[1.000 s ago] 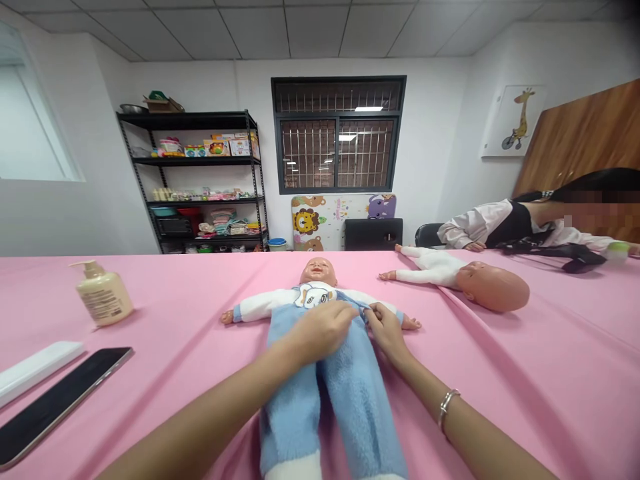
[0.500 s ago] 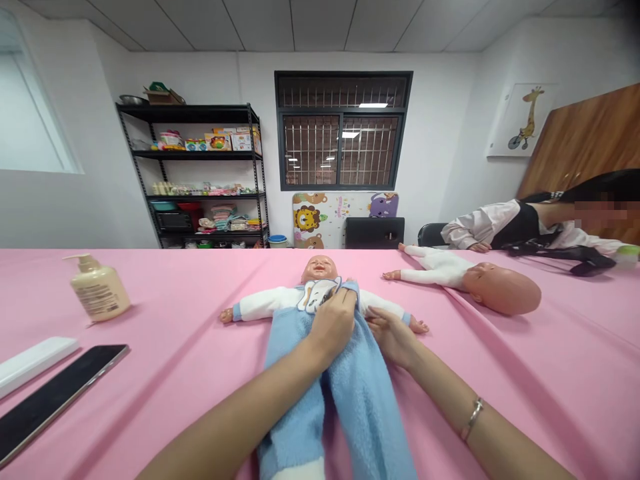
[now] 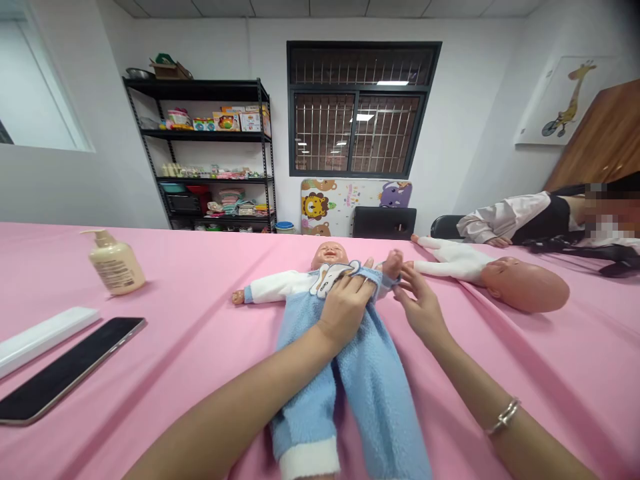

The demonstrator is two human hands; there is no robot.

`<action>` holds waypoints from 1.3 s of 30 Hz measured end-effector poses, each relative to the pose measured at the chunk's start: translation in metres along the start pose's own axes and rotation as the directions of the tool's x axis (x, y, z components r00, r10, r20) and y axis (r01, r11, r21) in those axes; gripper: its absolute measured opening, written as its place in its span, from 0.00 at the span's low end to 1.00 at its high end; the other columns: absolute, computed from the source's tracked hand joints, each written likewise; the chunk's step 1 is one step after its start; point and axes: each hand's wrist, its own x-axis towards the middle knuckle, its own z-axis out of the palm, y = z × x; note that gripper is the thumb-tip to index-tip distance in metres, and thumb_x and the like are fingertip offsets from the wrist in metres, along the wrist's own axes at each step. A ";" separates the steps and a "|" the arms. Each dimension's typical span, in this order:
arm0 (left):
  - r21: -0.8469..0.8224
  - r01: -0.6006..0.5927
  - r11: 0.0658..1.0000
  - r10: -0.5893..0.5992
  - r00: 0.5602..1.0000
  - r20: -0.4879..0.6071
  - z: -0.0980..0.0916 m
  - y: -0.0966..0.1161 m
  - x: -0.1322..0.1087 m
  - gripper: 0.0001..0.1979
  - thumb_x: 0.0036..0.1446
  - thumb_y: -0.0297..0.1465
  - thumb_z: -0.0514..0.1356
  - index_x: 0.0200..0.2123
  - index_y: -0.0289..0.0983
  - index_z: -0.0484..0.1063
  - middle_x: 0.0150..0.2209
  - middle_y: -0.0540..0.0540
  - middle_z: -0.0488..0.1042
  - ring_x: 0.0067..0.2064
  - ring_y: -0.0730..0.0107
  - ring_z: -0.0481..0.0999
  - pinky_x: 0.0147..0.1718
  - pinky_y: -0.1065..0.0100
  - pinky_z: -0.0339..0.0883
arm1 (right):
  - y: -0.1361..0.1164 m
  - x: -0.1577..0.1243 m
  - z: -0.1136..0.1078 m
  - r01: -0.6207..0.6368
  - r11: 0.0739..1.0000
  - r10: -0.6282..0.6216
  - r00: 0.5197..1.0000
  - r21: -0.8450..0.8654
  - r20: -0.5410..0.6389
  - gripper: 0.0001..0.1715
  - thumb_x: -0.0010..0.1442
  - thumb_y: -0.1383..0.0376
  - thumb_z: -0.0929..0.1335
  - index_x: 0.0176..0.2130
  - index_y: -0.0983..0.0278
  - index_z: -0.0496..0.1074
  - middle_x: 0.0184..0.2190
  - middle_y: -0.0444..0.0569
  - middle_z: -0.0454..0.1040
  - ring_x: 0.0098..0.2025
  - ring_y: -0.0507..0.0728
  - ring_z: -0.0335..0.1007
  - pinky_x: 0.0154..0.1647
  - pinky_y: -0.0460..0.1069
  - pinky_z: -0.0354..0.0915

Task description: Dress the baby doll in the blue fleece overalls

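Observation:
A baby doll (image 3: 330, 253) lies on its back in a blue fleece outfit (image 3: 310, 320) with white sleeves and an animal patch on the chest. My left hand (image 3: 347, 303) rests over the doll's chest, its fingers closed on the blue fabric by the patch. My right hand (image 3: 423, 307) is at the doll's arm on the right, thumb and fingertips at the blue sleeve cuff (image 3: 393, 280). That arm is bent up, the doll's small hand (image 3: 393, 263) sticking out. The other doll arm (image 3: 273, 287) lies stretched out to the left.
On the pink-covered table (image 3: 190, 373) stand a pump bottle (image 3: 117, 267) and, nearer me, a white case (image 3: 47, 340) and a phone (image 3: 70, 370). A second doll (image 3: 525, 283) lies at the right, close to a seated person (image 3: 530, 213). Behind are a shelf (image 3: 213, 133) and a dark chair back (image 3: 384, 222).
The doll's right-side arm has gone from lying flat to bent up near the chest. My right hand has moved up and outward to its cuff. The camera view has shifted slightly.

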 end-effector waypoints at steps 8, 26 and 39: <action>0.224 -0.025 0.974 0.005 0.996 0.092 -0.004 0.006 0.005 0.20 0.61 0.24 0.46 0.56 0.29 0.55 0.55 0.33 0.59 0.52 0.56 0.63 0.50 0.58 0.61 | -0.016 -0.023 0.026 0.131 0.988 -0.105 0.959 -0.083 0.264 0.25 0.51 0.62 0.65 0.50 0.59 0.67 0.55 0.48 0.59 0.56 0.58 0.54 0.45 0.49 0.67; 0.115 -0.216 0.970 0.209 0.976 0.068 0.009 0.013 -0.003 0.06 0.58 0.25 0.50 0.30 0.35 0.65 0.30 0.45 0.63 0.32 0.67 0.66 0.30 0.67 0.62 | 0.024 0.030 0.008 -0.498 0.866 0.499 0.859 -0.039 0.115 0.18 0.38 0.60 0.70 0.30 0.69 0.70 0.15 0.41 0.63 0.16 0.47 0.55 0.14 0.41 0.56; -0.126 -0.666 0.736 0.657 0.746 -0.105 0.010 0.017 -0.006 0.12 0.57 0.23 0.50 0.26 0.40 0.68 0.27 0.48 0.64 0.25 0.73 0.62 0.20 0.70 0.51 | 0.002 0.107 0.068 -0.269 0.794 0.347 0.937 -0.546 0.044 0.05 0.36 0.75 0.71 0.21 0.69 0.75 0.15 0.46 0.68 0.18 0.50 0.60 0.16 0.42 0.53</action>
